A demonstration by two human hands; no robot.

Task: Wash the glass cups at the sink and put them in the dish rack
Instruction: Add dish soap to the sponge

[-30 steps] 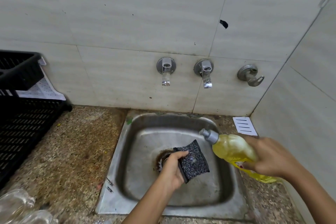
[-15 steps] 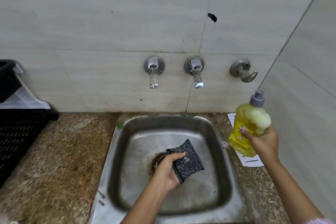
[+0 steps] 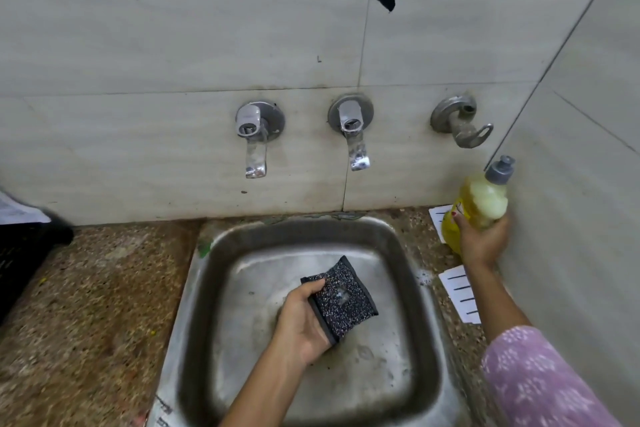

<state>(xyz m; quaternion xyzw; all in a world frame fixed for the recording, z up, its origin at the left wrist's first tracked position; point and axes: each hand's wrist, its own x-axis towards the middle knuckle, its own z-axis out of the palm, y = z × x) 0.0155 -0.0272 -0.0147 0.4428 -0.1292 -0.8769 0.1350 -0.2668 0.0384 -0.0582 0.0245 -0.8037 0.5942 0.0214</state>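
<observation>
My left hand (image 3: 302, 319) holds a dark speckled scrub sponge (image 3: 343, 298) over the middle of the steel sink (image 3: 207, 288), with a small blob of soap on the sponge's top. My right hand (image 3: 479, 241) grips a yellow dish soap bottle (image 3: 479, 206) with a grey cap, upright, at the sink's back right corner close to the side wall. The black dish rack (image 3: 24, 253) shows only partly at the left edge. No glass cups are in view.
Two wall taps (image 3: 254, 135) (image 3: 353, 128) and a third valve (image 3: 460, 125) sit above the sink; no water runs. A white slotted soap tray (image 3: 460, 291) lies on the speckled stone counter (image 3: 97, 305) right of the sink. The side wall stands close on the right.
The soap bottle went from tilted over the sponge to upright, and my right hand carried it back to the right corner. My left hand kept the sponge over the sink.
</observation>
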